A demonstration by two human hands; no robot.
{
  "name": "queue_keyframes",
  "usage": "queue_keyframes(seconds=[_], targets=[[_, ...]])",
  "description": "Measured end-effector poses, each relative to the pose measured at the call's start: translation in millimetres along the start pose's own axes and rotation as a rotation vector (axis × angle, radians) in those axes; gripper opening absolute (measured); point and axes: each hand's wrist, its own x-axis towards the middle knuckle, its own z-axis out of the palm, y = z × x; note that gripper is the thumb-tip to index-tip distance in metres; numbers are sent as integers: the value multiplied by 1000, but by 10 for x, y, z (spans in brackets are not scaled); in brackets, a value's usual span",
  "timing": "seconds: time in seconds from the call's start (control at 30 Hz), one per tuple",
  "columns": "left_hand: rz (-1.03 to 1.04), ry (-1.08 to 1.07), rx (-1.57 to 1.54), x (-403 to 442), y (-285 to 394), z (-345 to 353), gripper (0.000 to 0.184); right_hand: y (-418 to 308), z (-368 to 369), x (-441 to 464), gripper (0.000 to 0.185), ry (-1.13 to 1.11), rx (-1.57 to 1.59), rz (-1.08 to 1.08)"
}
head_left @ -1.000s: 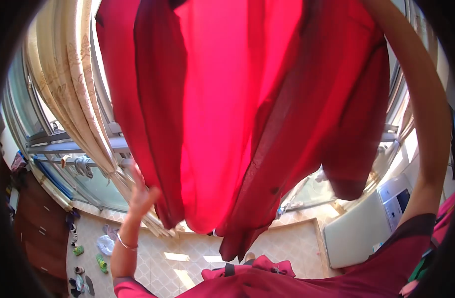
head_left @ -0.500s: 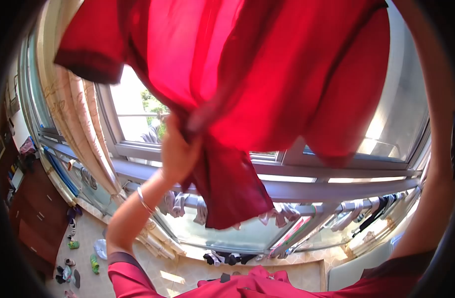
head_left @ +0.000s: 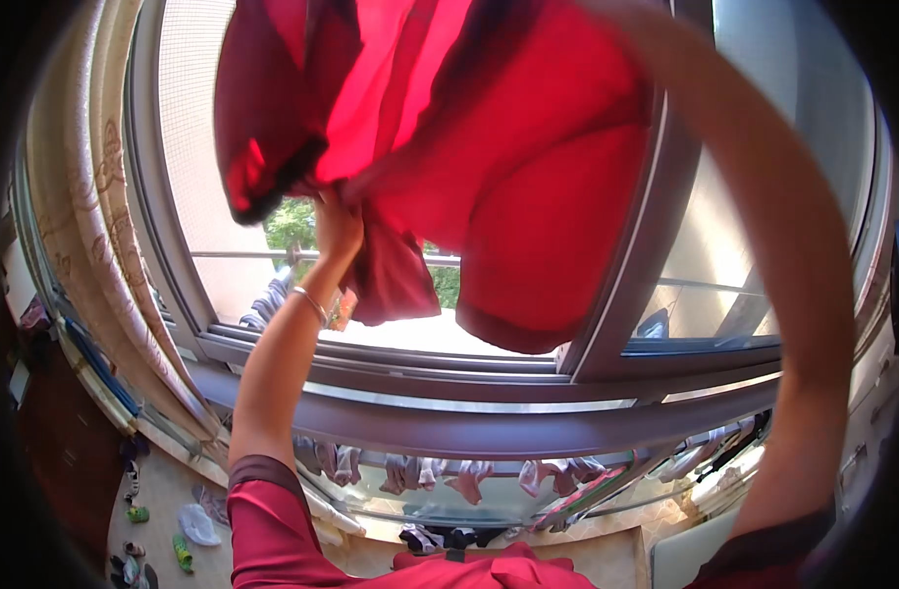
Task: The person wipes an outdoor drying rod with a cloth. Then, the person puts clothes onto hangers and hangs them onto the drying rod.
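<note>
Hanging at left, the curtain (head_left: 91,226) borders the window opening (head_left: 199,187), where my left hand (head_left: 340,228) grips the red shirt (head_left: 557,206) low. Its right edge nears the window frame (head_left: 628,260); beyond arches my right arm (head_left: 813,265), right hand out of view, grip untellable.

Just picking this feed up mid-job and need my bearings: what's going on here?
A person is holding up a red garment in front of a window. The left hand grips its lower part, bunching the cloth. The right arm is raised, but its hand is out of view, so its grip can't be told. Below the window, small clothes hang in a row.
</note>
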Motion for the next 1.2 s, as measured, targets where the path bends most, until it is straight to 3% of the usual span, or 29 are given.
queue_keyframes(seconds=[0.07,0.1,0.13,0.2,0.27,0.3,0.33,0.37,0.4,0.43,0.47,0.67,0.83,0.87,0.93,1.1,1.2], targets=[[15,-363,78,-164,-518,293,43,-115,616,122,22,-4,34,50],[87,-676,145,-236,-464,122,42,-194,916,101,21,-5,47,64],[162,-982,212,-266,-304,-127,40,-369,1113,-53,44,-15,260,247],[198,-1434,494,-301,-107,-352,47,-609,1564,-422,43,-74,240,108],[391,-1167,252,-490,-201,-646,42,-1029,1731,-815,41,-248,448,308],[384,-1072,156,-497,-117,-904,38,-1176,1922,-1006,38,-494,430,333],[371,-980,60,-506,-7,-1220,34,-1372,2030,-1249,31,-557,453,349],[378,-849,-48,-531,54,-1504,29,-1519,2191,-1548,23,-442,594,356],[382,-717,-155,-564,77,-1748,26,-1661,2336,-1821,20,-512,575,318],[381,-656,-249,-618,29,-1948,26,-1793,2421,-2102,21,-432,575,248],[381,-592,-342,-666,-66,-2133,27,-1904,2360,-2242,21,-631,577,341],[332,-467,-162,-1202,-854,-2922,24,-1986,2661,-3200,26,-1038,434,661],[57,-331,34,-1678,-1182,-3244,16,-1858,2907,-3608,27,-1010,361,785],[8,-472,-24,-1760,-1325,-3417,27,-1827,2967,-3646,27,-1031,340,840],[-44,-331,-54,-1715,-1183,-3359,15,-1788,3150,-3760,28,-1030,314,882],[-5,-373,77,-1743,-1233,-3419,17,-1864,3547,-4068,30,-1184,282,1051],[61,-361,152,-1765,-1232,-3441,18,-2039,3685,-4256,30,-1249,284,997]])
